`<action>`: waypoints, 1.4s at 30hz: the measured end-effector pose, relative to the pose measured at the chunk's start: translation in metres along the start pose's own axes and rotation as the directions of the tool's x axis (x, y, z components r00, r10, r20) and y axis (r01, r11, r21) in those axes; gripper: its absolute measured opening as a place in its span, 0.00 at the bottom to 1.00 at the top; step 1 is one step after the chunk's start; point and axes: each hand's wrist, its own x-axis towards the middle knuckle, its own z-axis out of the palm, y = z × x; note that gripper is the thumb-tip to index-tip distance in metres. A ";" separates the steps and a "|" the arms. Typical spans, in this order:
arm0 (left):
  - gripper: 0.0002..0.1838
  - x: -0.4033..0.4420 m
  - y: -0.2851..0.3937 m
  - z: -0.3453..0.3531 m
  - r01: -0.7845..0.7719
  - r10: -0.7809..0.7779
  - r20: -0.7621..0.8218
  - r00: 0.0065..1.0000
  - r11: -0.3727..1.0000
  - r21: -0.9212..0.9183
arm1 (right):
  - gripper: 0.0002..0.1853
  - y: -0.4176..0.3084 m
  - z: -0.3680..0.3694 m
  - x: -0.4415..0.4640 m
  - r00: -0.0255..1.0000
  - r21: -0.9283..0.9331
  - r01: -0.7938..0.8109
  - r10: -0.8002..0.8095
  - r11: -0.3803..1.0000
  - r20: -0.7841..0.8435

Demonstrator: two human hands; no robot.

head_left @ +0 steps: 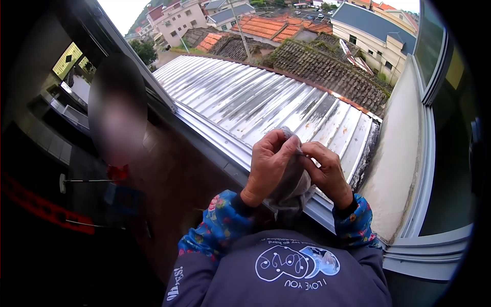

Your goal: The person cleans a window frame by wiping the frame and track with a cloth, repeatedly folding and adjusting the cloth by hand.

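Note:
A thin grey cloth [292, 187] hangs bunched between my two hands, in front of my chest and over the window sill. My left hand [269, 165] is closed, its thumb and fingers pinching the top of the cloth. Close beside it on the right, my right hand [327, 169] pinches the same upper edge with thumb and forefinger. The fingertips of both hands nearly meet. Below them the cloth drapes in loose folds. Flowered blue sleeve covers reach to both wrists.
An open sliding window frame [427, 169] stands at the right, with its metal track [319, 212] under the hands. Outside lies a corrugated metal roof [225, 100], with tiled roofs beyond. A blurred person [120, 110] is indoors at the left.

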 end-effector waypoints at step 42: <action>0.44 0.040 -0.136 -0.144 0.598 -0.391 0.453 0.801 0.552 -0.581 | 0.24 0.102 0.196 0.225 0.727 0.446 -0.684 0.481 0.578 0.491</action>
